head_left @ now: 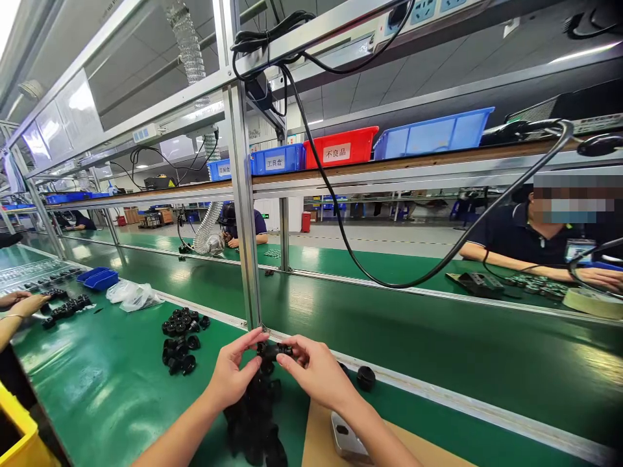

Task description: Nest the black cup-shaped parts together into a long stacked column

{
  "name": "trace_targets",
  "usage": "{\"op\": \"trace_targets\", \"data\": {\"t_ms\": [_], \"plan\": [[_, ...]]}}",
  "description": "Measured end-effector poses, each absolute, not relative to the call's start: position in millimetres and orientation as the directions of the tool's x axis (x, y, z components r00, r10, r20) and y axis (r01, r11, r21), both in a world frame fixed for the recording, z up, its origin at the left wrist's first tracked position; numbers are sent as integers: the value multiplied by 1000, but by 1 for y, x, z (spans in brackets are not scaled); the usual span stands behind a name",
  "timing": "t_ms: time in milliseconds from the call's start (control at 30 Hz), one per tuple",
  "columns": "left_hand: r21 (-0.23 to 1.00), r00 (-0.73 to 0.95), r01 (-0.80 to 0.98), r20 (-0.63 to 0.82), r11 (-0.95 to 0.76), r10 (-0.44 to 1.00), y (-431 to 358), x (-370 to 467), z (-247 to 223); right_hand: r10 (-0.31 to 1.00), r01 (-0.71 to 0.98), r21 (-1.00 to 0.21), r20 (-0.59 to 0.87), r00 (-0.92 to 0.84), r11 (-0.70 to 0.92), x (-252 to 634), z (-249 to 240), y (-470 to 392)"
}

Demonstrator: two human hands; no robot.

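Between both hands is a small black cylindrical part, lifted over the green bench. My left hand has its thumb and fingers closed around the part's left end. At the other end, my right hand pinches it between thumb and fingers. Beneath them spreads a pile of black parts, partly hidden by my hands and wrists. One round black piece stands to the right of my right hand. Below my right wrist, a silver metal block rests on a brown board.
Black parts lie in clusters on the left, near a clear plastic bag and blue trays. A metal post rises just beyond my hands. A black cable hangs in front. Co-workers sit left and across; a yellow bin is lower left.
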State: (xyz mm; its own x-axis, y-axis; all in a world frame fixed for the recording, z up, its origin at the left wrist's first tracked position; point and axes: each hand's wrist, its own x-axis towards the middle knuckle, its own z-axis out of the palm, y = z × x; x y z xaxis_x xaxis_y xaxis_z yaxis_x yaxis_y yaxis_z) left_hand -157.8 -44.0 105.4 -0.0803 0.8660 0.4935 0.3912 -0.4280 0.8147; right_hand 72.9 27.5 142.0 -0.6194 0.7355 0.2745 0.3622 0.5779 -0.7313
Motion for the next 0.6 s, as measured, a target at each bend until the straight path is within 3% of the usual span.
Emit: {"op": "trace_targets", "data": {"t_ms": [100,333,467,600], "plan": [[773,-100,506,494,-383,864,-31,-181,100,734,551,-557,168,-658,621,77,141,28],[781,-63,559,374,-278,925,-6,-220,78,761,709,-315,78,-644,631,77,130,27],[788,10,558,306,-259,952,-6,-228,79,728,692,-250,94,-679,678,71,132,21],[816,207,533,132,-225,969,-15,-235,91,636,603,-241,89,-767,761,58,125,4]]}}
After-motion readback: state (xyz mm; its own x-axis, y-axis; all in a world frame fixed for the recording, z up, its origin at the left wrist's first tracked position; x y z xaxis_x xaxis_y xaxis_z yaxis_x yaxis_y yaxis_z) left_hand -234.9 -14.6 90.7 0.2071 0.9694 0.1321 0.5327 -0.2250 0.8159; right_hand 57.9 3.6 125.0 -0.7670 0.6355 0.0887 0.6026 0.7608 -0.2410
